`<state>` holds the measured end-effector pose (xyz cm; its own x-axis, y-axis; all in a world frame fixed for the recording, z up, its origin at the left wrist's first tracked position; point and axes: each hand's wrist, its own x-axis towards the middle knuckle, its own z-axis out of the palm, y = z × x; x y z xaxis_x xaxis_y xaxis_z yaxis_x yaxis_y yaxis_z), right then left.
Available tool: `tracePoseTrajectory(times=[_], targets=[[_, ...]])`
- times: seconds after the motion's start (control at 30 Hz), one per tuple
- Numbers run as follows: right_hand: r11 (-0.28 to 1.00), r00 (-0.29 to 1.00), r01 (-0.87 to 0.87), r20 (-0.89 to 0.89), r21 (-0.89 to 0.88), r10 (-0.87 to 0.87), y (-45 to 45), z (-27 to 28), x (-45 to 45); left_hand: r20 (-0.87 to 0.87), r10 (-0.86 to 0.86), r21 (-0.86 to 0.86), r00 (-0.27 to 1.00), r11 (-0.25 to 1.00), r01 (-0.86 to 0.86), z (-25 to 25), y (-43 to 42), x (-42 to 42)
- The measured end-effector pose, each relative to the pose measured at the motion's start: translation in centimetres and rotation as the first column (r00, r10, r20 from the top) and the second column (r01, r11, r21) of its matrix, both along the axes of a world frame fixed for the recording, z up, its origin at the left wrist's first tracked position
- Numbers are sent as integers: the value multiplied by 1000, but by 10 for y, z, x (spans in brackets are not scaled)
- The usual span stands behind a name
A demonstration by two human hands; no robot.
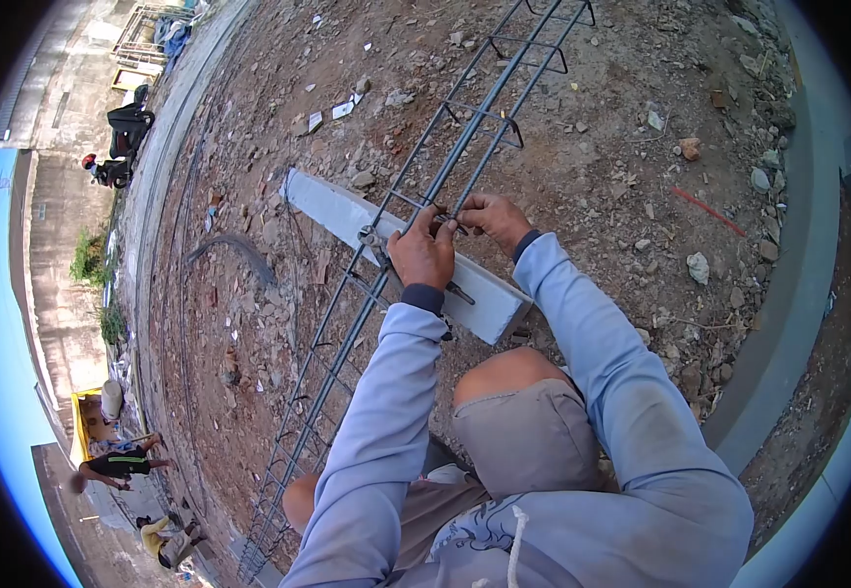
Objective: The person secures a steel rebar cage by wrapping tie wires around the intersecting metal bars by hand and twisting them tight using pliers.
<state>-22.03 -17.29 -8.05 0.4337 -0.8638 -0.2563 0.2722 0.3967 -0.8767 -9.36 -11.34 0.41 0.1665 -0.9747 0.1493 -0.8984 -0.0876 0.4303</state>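
A long steel rebar cage [494, 93] of thin bars and stirrups runs diagonally, resting across a pale block-like beam [337, 204]. My left hand [423, 253] is closed over the cage at the beam, its fingertips pinched at a bar. Beside it, my right hand [494, 220] has thumb and fingers pressed together at the cage's near bar. Whatever thin piece lies between those fingertips is too small to make out. A dark metal tool handle [461, 293] sticks out under my left hand, over the beam. The rest of that tool is largely hidden.
Rubble and stones [698, 267] cover the dirt around me. A grey concrete edge [788, 265] curves along the right. Two people, one in dark clothes [120, 464] and one in a yellow top [154, 541], are at lower left. A motorbike [129, 127] is parked at upper left.
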Motion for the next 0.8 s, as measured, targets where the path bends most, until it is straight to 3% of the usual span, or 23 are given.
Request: tracePoseTrajectory(times=[0.13,0.23,0.33,0.53,0.8], targets=[[999,994,19,-109,-29,-22,3,9,-2,13,3,60,1000,998,-4,-1,-1,1],[989,959,-12,-283,-150,-31,9,26,-8,4,6,77,1000,997,-7,1,-1,1],[958,932,7,-345,-286,-110,15,30,-10,-75,24,97,997,995,-17,2,-4,3],[945,943,26,-306,-327,-132,25,31,-10,-218,11,152,976,988,23,1,-12,12],[767,807,18,-444,-641,-390,32,25,2,-357,-44,168,933,980,111,2,-13,21]])
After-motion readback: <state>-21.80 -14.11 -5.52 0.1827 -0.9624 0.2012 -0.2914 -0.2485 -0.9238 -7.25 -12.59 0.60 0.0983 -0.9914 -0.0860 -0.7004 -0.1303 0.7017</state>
